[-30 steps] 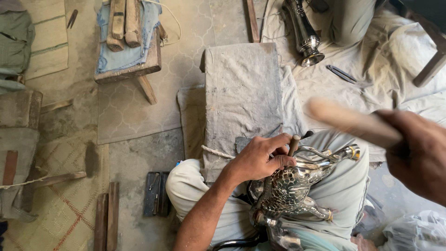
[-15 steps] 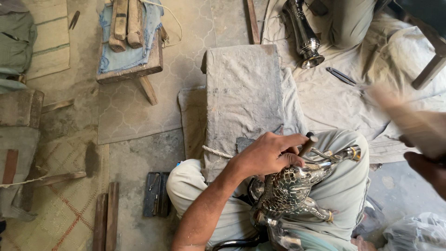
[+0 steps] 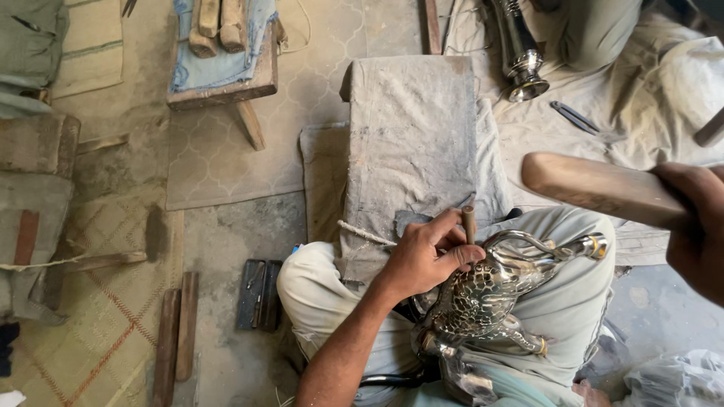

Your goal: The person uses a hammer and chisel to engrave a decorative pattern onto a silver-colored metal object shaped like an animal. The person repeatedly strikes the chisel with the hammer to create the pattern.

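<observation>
Dusty concrete floor (image 3: 226, 249) and a worn patterned mat fill the background, with a grey cloth-covered block (image 3: 411, 143) standing in front of the seated person's knees. On the lap rests an ornate silver metal vessel (image 3: 483, 298) with scale-like chasing; its long axis runs from lower left to upper right, and its curved spout (image 3: 562, 247) points right toward the lap's right edge. The left hand (image 3: 426, 256) has its fingers closed together around a short punch (image 3: 469, 224), held upright with its tip on the vessel's upper body. The right hand (image 3: 694, 226) is clamped around a wooden mallet (image 3: 596, 185), which lies nearly level above and right of the vessel, its blunt end pointing left, apart from the punch. At the floor's far edge, a small wooden stool (image 3: 226, 75) carries a blue cloth and wooden blocks. Another polished metal piece (image 3: 520, 56) lies on pale sheeting at upper right. A flat dark case (image 3: 258, 294) lies just beside the left knee.
</observation>
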The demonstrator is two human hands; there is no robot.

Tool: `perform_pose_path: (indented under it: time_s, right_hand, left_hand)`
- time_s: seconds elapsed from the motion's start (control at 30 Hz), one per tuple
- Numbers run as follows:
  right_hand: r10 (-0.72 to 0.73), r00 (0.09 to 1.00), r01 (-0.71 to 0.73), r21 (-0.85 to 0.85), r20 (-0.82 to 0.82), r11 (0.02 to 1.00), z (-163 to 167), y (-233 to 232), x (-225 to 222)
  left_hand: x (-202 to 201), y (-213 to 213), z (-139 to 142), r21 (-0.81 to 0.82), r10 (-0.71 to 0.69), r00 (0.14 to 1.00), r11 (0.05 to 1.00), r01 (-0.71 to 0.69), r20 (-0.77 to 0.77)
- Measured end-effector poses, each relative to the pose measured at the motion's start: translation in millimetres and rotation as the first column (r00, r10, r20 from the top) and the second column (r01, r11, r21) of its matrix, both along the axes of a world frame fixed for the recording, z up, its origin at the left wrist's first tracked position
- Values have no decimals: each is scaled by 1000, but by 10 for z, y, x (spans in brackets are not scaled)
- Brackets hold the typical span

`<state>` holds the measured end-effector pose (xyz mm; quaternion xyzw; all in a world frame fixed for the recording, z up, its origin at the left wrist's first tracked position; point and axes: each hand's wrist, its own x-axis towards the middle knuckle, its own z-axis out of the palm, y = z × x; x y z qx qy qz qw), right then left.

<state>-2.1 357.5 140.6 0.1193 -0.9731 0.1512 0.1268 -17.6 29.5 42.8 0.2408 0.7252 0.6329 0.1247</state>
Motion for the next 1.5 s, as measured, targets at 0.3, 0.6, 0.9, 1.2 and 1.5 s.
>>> perform_pose_path:
  time_s: [0.3,0.6,0.9,1.2,1.5]
  right_hand:
    - [88,892,-57,-84,443,995,361,-440,-590]
    - [-103,882,-208,576,459,790,529,-543,-693]
    - [-114,917,-90,478,381,874,514,-506,-643]
    - [-148,900,-150,611,409,777,695,-644,-566]
    - [-231,853,-61,529,467,846,643,-587,-518]
  left_hand:
    - [71,60,-11,-14,94,996,996,-94,6]
    - [47,41,21,-57,63,996,996,-68,-70]
    - [16,46,-42,-86,40,998,995,-45,-56]
    - [5,44,-95,-62,-15,1000,998,13,-25]
    - [-32,39,-107,-53,-46,997,998,43,-60]
